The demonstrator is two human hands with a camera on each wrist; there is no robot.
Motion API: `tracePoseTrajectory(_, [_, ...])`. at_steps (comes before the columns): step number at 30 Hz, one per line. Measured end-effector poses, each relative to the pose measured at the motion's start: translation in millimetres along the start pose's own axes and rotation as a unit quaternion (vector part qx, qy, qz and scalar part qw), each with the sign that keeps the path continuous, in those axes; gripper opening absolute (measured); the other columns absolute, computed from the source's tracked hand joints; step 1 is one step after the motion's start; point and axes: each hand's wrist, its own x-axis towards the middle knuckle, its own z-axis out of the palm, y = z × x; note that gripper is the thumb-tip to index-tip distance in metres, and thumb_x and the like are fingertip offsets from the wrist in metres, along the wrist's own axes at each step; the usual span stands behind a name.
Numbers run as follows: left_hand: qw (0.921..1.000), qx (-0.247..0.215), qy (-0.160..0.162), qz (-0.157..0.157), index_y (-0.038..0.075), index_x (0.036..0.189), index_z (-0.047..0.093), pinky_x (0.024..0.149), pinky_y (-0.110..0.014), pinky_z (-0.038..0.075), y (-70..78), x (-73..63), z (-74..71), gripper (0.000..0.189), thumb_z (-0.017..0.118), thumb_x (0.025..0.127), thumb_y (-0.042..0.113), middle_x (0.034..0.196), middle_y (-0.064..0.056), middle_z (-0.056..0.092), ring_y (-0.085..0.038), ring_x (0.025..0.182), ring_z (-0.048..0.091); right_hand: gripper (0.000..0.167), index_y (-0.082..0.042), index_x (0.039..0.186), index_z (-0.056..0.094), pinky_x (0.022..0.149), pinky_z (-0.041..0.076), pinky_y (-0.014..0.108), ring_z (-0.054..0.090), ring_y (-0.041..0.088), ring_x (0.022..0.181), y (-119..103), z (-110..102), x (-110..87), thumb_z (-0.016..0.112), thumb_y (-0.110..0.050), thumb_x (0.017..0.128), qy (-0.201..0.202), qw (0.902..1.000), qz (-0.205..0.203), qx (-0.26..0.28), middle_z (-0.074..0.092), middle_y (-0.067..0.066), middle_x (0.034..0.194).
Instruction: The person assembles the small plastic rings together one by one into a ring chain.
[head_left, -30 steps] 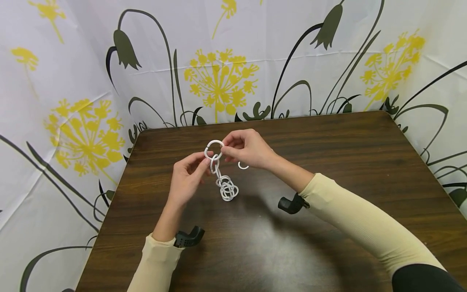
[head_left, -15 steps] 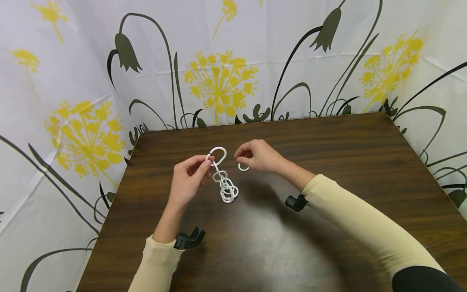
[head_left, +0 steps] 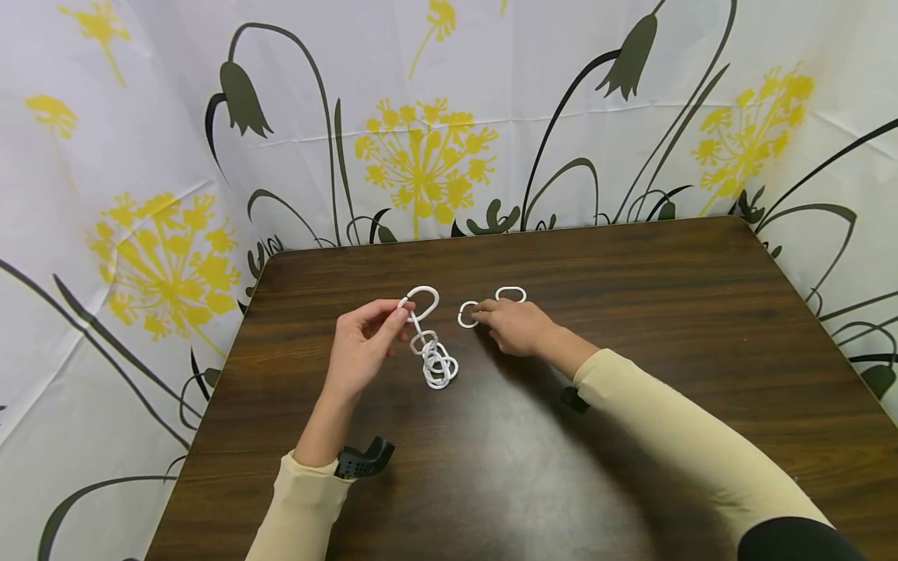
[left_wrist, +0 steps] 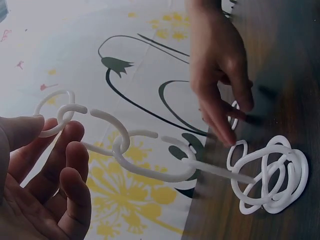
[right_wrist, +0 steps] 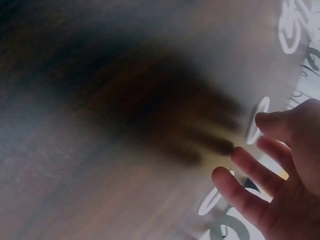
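My left hand (head_left: 359, 340) pinches the top link of a white plastic chain (left_wrist: 159, 175) between thumb and fingers. From there the chain slopes down to the table, where its lower links lie in a small heap (left_wrist: 298, 187). To the right of that heap, a loose white link (head_left: 461, 315) lies flat on the wood. My right hand (head_left: 521, 327) is over it, palm down, with the fingertips right at its edge. In the right wrist view the fingers are spread and nothing is held; the thumb overlaps the loose link (right_wrist: 251, 137).
A second loose white link (head_left: 510, 289) lies just beyond the right hand. The dark wooden table (head_left: 631, 296) has a far edge against a white curtain (head_left: 463, 47) printed with yellow and dark green flowers. Each wrist carries a black camera mount (head_left: 365, 458).
My right hand has let go of the chain's top link and moved right and down to the loose link, uncovering the second one. The left hand has kept its pinch, almost still.
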Motion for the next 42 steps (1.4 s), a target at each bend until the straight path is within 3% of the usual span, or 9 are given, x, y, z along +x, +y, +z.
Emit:
tracePoseTrajectory(4, [1.0000,0.007,-0.001,0.001,-0.010,0.105,0.069,0.048,-0.024,0.044,0.3,-0.1,-0.1,0.016,0.062,0.095,0.001,0.096,-0.028,0.067,-0.024,0.064,0.059,0.037,-0.014,0.125,0.066,0.071,0.055,0.044,0.059,0.024,0.107,3,5,0.2,0.058,-0.005,0.091,0.010,0.9999,0.003,-0.010,0.060,0.003,0.117])
tracePoseTrajectory(8, [1.0000,0.005,-0.001,0.002,-0.009,0.104,0.069,0.048,-0.023,0.044,-0.1,0.2,0.2,0.015,0.063,0.095,0.001,0.090,-0.018,0.069,-0.026,0.065,0.058,0.027,-0.019,0.107,0.073,0.063,0.054,0.043,0.061,0.024,0.091,5,6,-0.1,0.063,-0.004,0.087,0.023,0.9997,0.009,-0.001,0.055,0.002,0.094])
tracePoseTrajectory(14, [1.0000,0.001,-0.001,-0.002,-0.009,0.105,0.069,0.048,-0.024,0.045,-1.9,0.3,-0.1,0.016,0.062,0.095,0.001,0.092,-0.024,0.068,-0.027,0.066,0.059,0.014,-0.022,0.085,0.076,0.064,0.054,0.043,0.064,0.023,0.082,6,5,-1.8,0.072,-0.009,0.082,0.025,0.9995,0.017,-0.005,0.059,-0.001,0.085])
tracePoseTrajectory(21, [1.0000,0.003,-0.004,-0.004,-0.009,0.105,0.069,0.049,-0.024,0.045,-2.3,-0.1,-0.7,0.016,0.062,0.095,0.002,0.097,-0.030,0.066,-0.023,0.066,0.059,0.007,-0.022,0.081,0.070,0.062,0.052,0.041,0.062,0.017,0.074,4,2,-1.3,0.071,-0.018,0.086,0.006,0.9994,0.029,0.016,0.061,-0.007,0.081])
tracePoseTrajectory(26, [1.0000,0.009,-0.002,-0.003,-0.008,0.106,0.069,0.049,-0.024,0.045,-1.5,-0.6,-1.7,0.017,0.062,0.096,0.002,0.098,-0.027,0.068,-0.025,0.067,0.060,0.007,-0.021,0.086,0.068,0.062,0.050,0.037,0.057,0.011,0.069,-3,-15,2.3,0.066,-0.019,0.091,0.027,0.9924,0.051,0.109,0.063,-0.009,0.076])
tracePoseTrajectory(28, [0.9999,0.011,-0.002,-0.002,-0.008,0.107,0.069,0.049,-0.024,0.045,-1.5,-0.7,-2.2,0.017,0.062,0.096,0.002,0.097,-0.025,0.069,-0.026,0.067,0.060,0.005,-0.019,0.090,0.070,0.063,0.049,0.034,0.058,0.011,0.070,-7,-26,3.6,0.066,-0.018,0.093,0.055,0.9824,0.058,0.169,0.065,-0.007,0.078])
tracePoseTrajectory(31, [0.9999,0.011,-0.002,-0.003,-0.008,0.107,0.069,0.049,-0.025,0.045,-1.6,-0.8,-2.8,0.017,0.061,0.096,0.003,0.097,-0.023,0.069,-0.024,0.067,0.060,0.008,-0.014,0.096,0.072,0.062,0.048,0.031,0.060,0.015,0.068,-13,-45,5.9,0.066,-0.018,0.095,0.108,0.9576,0.059,0.261,0.067,-0.003,0.080])
tracePoseTrajectory(38, [0.9999,0.013,-0.002,-0.004,-0.007,0.106,0.070,0.049,-0.024,0.045,-3.3,-0.6,-3.2,0.017,0.062,0.096,0.004,0.091,-0.013,0.070,-0.022,0.066,0.059,0.015,-0.001,0.101,0.072,0.057,0.054,0.031,0.064,0.025,0.065,-30,-84,8.7,0.066,-0.014,0.095,0.202,0.8726,0.054,0.441,0.069,0.011,0.078])
tracePoseTrajectory(42, [0.9999,0.012,-0.004,-0.002,-0.007,0.106,0.070,0.048,-0.024,0.044,-4.5,-0.6,-2.5,0.016,0.062,0.096,0.003,0.089,-0.018,0.069,-0.017,0.065,0.058,0.016,-0.001,0.101,0.072,0.057,0.055,0.034,0.063,0.030,0.067,-39,-99,7.4,0.065,-0.014,0.096,0.228,0.8377,0.034,0.495,0.069,0.016,0.080])
